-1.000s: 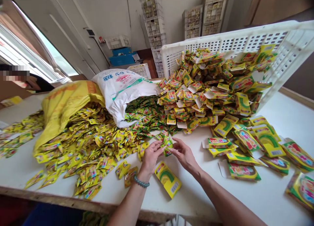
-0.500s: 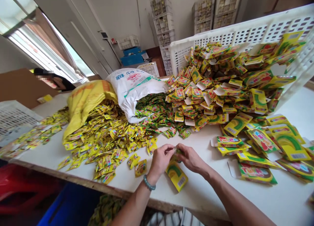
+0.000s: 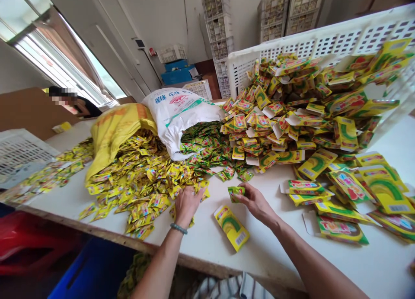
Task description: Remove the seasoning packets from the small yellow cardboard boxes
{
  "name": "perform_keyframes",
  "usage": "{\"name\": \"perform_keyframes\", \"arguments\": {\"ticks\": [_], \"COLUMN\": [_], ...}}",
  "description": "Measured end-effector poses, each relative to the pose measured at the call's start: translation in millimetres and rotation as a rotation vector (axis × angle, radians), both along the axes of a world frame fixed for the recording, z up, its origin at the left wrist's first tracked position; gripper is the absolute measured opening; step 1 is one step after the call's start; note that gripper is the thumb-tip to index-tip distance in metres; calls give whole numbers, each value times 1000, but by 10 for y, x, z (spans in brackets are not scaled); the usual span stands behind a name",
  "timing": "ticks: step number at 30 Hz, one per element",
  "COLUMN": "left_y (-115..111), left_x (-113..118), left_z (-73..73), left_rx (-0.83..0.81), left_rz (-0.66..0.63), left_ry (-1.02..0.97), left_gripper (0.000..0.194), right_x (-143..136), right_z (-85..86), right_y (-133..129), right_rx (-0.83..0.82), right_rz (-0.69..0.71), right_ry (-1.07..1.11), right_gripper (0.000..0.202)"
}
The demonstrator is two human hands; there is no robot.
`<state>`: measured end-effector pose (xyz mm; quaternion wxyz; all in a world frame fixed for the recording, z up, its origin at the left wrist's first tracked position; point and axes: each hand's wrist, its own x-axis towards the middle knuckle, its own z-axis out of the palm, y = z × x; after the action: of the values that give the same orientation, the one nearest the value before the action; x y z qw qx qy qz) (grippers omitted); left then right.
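My right hand [image 3: 258,202] pinches a small green sachet [image 3: 234,194] just above the white table. My left hand [image 3: 188,205], wearing a beaded bracelet, reaches to the near edge of a heap of yellow sachets [image 3: 142,173]. Its fingers are spread and touch or hover over the sachets there; I see nothing gripped in it. Between my wrists a yellow-and-green carton [image 3: 231,228] lies flat on the table. Behind my hands, green sachets [image 3: 207,143] spill from a white sack [image 3: 181,113].
A white crate [image 3: 317,39] on its side spills cartons [image 3: 285,117] over the right half. A yellow sack [image 3: 119,126] lies at left. Loose cartons [image 3: 348,186] lie beside my right forearm. A person [image 3: 81,104] is at the far left. A red stool [image 3: 29,242] stands below the table edge.
My hands, together above the carton before, have parted. The left has moved left to the yellow sachets; the right has shifted slightly right, holding the green sachet. The carton is now uncovered.
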<state>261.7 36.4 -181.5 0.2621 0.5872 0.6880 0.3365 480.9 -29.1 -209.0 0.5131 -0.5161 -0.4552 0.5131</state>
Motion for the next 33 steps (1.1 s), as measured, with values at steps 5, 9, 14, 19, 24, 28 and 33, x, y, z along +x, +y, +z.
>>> {"name": "perform_keyframes", "arguments": {"ticks": [5, 9, 14, 19, 24, 28, 33], "left_y": [54, -26, -192, -310, -338, -575, -886], "left_x": [-43, 72, 270, 478, 424, 403, 625], "left_z": [-174, -199, 28, 189, 240, 209, 5], "left_rx": [-42, -158, -280, -381, -332, -178, -96], "left_rz": [-39, -180, -402, -524, -462, -333, -506], "left_ry": [-17, -226, -409, -601, -379, 340, 673], "left_gripper": [31, 27, 30, 30, 31, 39, 62], "right_x": [60, 66, 8, -41, -14, 85, 143], "right_z": [-61, 86, 163, 68, 44, 25, -18], "right_y": [10, 1, -21, -23, 8, 46, 51], "right_rx": [-19, -45, -12, 10, 66, 69, 44], "right_rz": [-83, -9, 129, 78, -16, -206, -285], "right_ry": [-180, 78, 197, 108, 99, 10, -125], "right_gripper": [42, 31, 32, 32, 26, 25, 22]}}
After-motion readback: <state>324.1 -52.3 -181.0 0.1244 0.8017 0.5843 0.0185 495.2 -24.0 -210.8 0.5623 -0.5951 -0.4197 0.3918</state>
